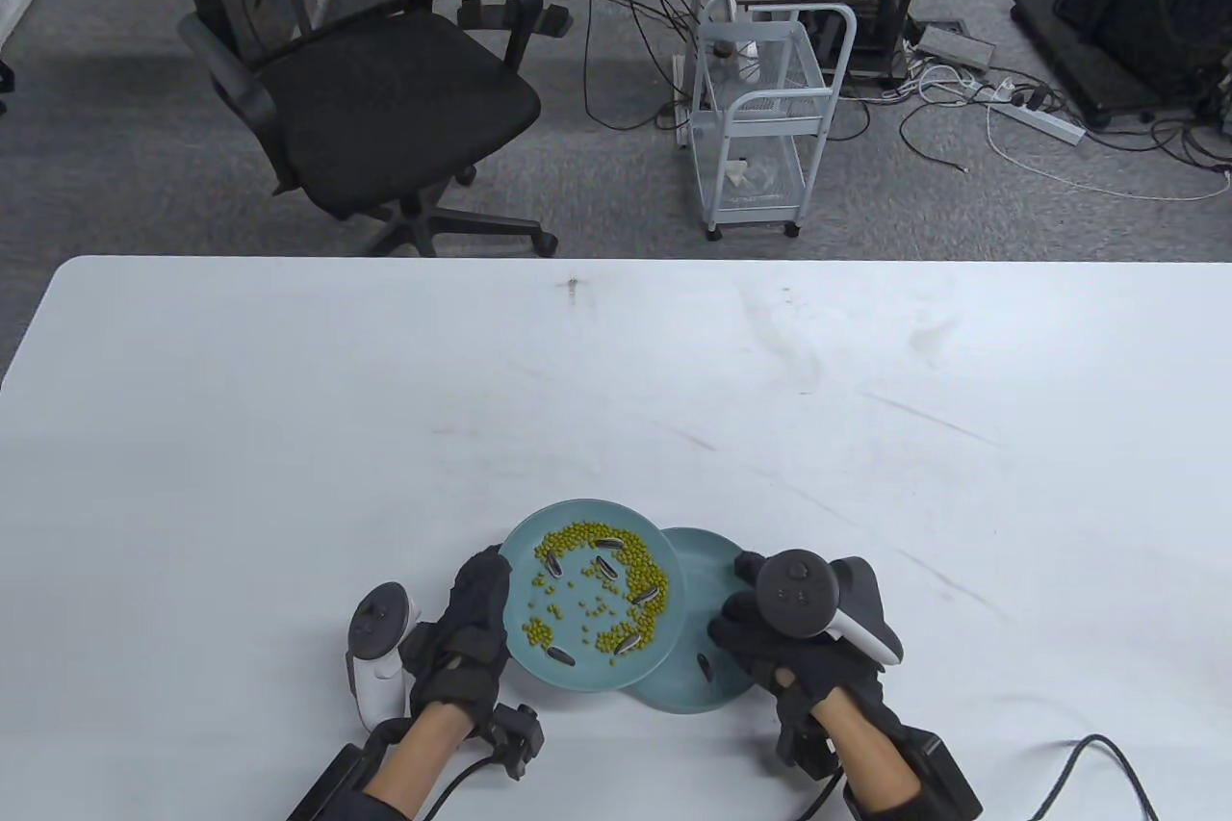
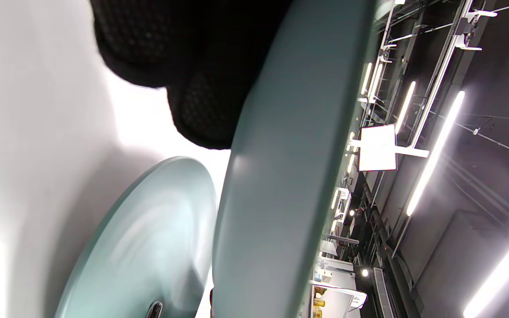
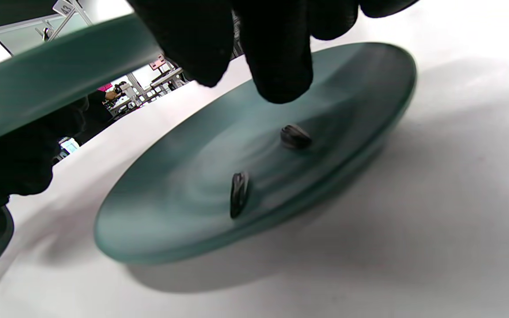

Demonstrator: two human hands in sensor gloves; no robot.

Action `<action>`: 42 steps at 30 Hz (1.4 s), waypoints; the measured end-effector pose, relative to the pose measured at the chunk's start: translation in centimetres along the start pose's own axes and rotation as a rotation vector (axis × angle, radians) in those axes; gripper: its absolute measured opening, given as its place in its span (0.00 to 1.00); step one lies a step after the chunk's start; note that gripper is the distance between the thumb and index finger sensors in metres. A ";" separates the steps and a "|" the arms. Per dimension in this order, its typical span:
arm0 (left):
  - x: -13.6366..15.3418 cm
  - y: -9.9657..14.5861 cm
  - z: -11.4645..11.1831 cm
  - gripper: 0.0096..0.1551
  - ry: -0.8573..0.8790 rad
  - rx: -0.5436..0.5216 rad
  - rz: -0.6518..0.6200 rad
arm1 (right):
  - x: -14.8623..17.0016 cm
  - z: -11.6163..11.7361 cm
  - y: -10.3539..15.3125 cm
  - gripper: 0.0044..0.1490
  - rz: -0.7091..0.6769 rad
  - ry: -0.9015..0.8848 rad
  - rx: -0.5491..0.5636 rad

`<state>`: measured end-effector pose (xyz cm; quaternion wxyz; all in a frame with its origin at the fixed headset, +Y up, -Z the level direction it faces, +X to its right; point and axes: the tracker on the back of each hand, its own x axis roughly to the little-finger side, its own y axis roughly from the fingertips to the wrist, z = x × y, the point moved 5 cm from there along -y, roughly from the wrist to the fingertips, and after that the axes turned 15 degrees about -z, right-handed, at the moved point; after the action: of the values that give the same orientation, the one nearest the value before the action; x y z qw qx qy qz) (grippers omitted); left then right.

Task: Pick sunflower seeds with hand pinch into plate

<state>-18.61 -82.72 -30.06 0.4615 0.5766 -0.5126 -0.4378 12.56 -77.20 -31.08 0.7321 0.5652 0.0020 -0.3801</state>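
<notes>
On the white counter [image 1: 289, 436], low in the frame, the left hand [image 1: 472, 628] grips a raised plate [image 1: 520, 551] of green beans and striped sunflower seeds [image 1: 608, 544], overlapping a second plate [image 1: 707, 561] holding two seeds [image 3: 239, 193] under the right hand [image 1: 770, 638], whose fingers [image 3: 281, 66] hover loosely curled, holding nothing.

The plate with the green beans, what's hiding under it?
Under the raised plate lies a second plate on the table, partly covered. Two sunflower seeds show on it in the right wrist view; whatever sits on its covered part cannot be seen.
</notes>
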 end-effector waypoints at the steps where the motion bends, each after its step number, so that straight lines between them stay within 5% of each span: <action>1: 0.0 0.0 0.0 0.30 0.000 -0.001 0.000 | -0.1 -0.3 0.1 0.26 -0.001 -0.008 0.011; 10: 0.1 0.0 -0.1 0.30 -0.007 0.002 -0.003 | -5.4 -5.2 0.0 0.24 -0.127 0.033 0.165; 20: 0.1 0.0 -0.3 0.30 0.015 0.005 -0.004 | -15.3 -6.5 -5.3 0.24 -0.338 0.128 0.045; 24: 0.1 0.0 -0.4 0.30 0.022 0.006 -0.005 | -17.9 -4.8 -7.8 0.26 -0.376 0.149 -0.060; 30: 0.4 0.0 -0.5 0.30 0.027 0.019 0.012 | -17.9 1.1 -9.2 0.27 -0.385 0.168 -0.243; 42: 0.1 0.1 -0.1 0.30 0.007 -0.004 0.002 | -18.5 3.8 -9.0 0.26 -0.378 0.292 -0.333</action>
<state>-18.51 -82.85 -29.97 0.4649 0.5768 -0.5105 -0.4365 -7.24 -70.80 -29.15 0.7229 0.4758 0.2750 -0.4188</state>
